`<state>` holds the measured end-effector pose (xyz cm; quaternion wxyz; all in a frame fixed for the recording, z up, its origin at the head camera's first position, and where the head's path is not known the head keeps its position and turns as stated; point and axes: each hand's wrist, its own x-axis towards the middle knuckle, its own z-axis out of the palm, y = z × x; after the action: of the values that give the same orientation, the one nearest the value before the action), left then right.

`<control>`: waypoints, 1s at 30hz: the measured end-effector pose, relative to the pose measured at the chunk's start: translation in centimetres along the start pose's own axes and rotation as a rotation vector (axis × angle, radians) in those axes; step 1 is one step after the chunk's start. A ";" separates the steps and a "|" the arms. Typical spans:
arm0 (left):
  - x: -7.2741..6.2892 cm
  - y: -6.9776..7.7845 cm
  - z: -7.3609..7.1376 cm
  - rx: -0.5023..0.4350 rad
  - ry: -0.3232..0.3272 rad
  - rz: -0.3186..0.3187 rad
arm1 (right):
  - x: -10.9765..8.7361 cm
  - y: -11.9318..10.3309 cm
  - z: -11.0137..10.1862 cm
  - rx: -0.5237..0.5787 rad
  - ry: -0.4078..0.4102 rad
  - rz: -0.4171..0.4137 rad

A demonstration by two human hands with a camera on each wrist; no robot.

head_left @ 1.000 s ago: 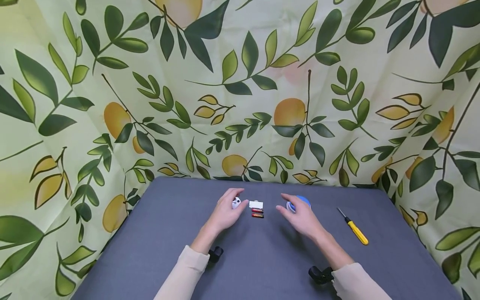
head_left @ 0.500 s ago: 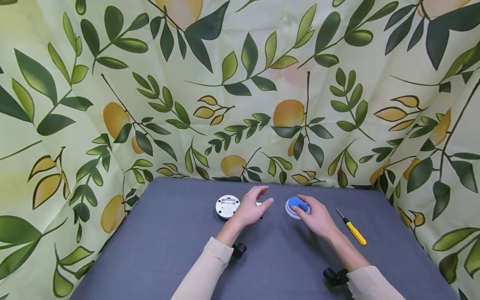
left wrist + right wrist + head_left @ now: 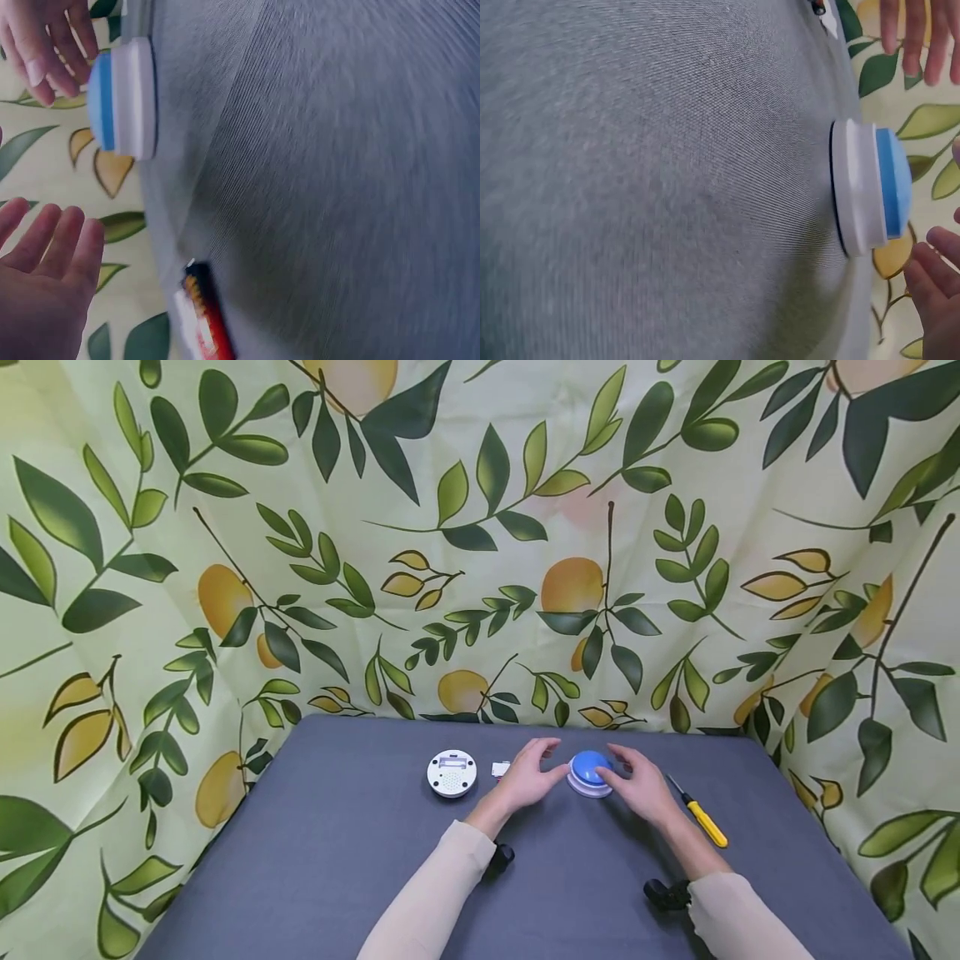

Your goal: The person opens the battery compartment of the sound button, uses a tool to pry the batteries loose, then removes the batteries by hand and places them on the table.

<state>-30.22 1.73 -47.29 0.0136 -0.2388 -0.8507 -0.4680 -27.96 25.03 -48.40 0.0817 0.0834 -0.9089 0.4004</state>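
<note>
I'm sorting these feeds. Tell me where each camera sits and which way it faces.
Head: worn on the head, facing forward and down over the blue-domed button; left hand, right hand and sleeves show.
Left wrist: on that wrist, facing the button and a battery; both hands show.
Right wrist: on that wrist, facing the button; both hands show.
Wrist views share: button, both hands.

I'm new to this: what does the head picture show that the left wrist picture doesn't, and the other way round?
Only the head view shows the yellow-handled screwdriver, the round white disc with a slot in it, and the beige sleeves.

Only the left wrist view shows a battery clearly, red and black, and the blue-topped button side-on.

Both show that button, the left hand, the right hand, the grey tabletop and the leafy cloth behind.
</note>
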 end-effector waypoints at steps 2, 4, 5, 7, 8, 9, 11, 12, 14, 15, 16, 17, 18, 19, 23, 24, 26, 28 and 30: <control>0.3 -0.2 0.5 -0.010 -0.007 -0.036 | 0.3 0.3 0.2 0.023 -0.013 0.021; 0.5 -0.4 1.0 -0.027 -0.007 -0.067 | 0.6 0.5 0.5 0.044 -0.026 0.043; 0.6 -0.5 1.2 -0.033 -0.008 -0.081 | 0.7 0.6 0.6 0.059 -0.031 0.051; 0.9 -0.6 1.7 -0.039 -0.010 -0.105 | 0.8 0.8 0.7 0.078 -0.036 0.067; 1.0 -0.7 1.9 -0.042 -0.009 -0.114 | 0.9 1.0 0.8 0.085 -0.039 0.071; 1.1 -0.7 2.1 -0.049 -0.010 -0.124 | 0.9 1.1 0.8 0.093 -0.041 0.070; 1.3 -0.7 2.5 -0.057 -0.019 -0.152 | 0.9 1.4 0.9 0.103 -0.052 0.066; 1.4 -0.6 2.7 -0.064 -0.023 -0.163 | 0.9 1.6 1.0 0.106 -0.058 0.062; 1.5 -0.5 3.1 -0.078 -0.036 -0.191 | 0.9 1.9 1.1 0.115 -0.071 0.048; 1.6 -0.5 3.3 -0.084 -0.042 -0.200 | 0.9 2.1 1.2 0.122 -0.075 0.045; 1.6 -0.5 3.5 -0.087 -0.048 -0.211 | 0.8 2.2 1.2 0.128 -0.082 0.046; 1.7 -0.5 3.7 -0.089 -0.052 -0.215 | 0.8 2.3 1.3 0.134 -0.086 0.048; 1.8 -0.5 3.8 -0.091 -0.055 -0.220 | 0.7 2.5 1.3 0.135 -0.090 0.048; 1.8 -0.4 4.0 -0.090 -0.059 -0.228 | 0.7 2.6 1.3 0.137 -0.091 0.053; 1.8 -0.4 4.4 -0.070 -0.065 -0.245 | 0.6 2.8 1.5 0.146 -0.087 0.078; 1.8 -0.3 4.5 -0.065 -0.063 -0.250 | 0.6 2.8 1.5 0.152 -0.083 0.082; 1.8 -0.3 4.5 -0.056 -0.057 -0.249 | 0.5 2.8 1.6 0.165 -0.072 0.088; 1.8 -0.2 4.5 -0.056 -0.051 -0.245 | 0.4 2.8 1.6 0.169 -0.062 0.090; 1.8 -0.2 4.4 -0.054 -0.046 -0.235 | 0.3 2.7 1.6 0.180 -0.052 0.097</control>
<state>-30.98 5.92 -49.46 -0.0673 -0.1484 -0.8600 -0.4836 -28.96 25.67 -51.33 0.0309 0.0567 -0.8740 0.4815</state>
